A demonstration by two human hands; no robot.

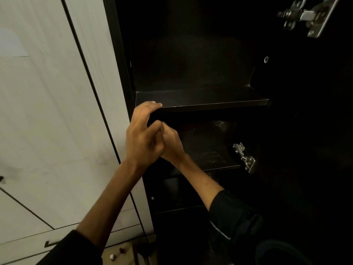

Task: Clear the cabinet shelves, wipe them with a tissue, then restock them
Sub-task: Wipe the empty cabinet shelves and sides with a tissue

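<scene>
The dark cabinet stands open with bare shelves. My left hand (145, 136) is raised to the left end of the upper shelf (210, 101). Its curled fingertips hook over the shelf's front edge and its thumb hangs apart below. My right hand (172, 145) reaches in just behind the left hand, over the left part of the middle shelf (214, 150). Its fingers are hidden by the left hand, so what it holds cannot be seen. No tissue shows. The middle shelf has pale smears on its surface.
A metal hinge (245, 157) sticks out at the right end of the middle shelf, and another hinge (303, 16) sits at the top right. A lower shelf (179, 208) lies in shadow below. White panelled cabinet fronts (47, 121) fill the left side.
</scene>
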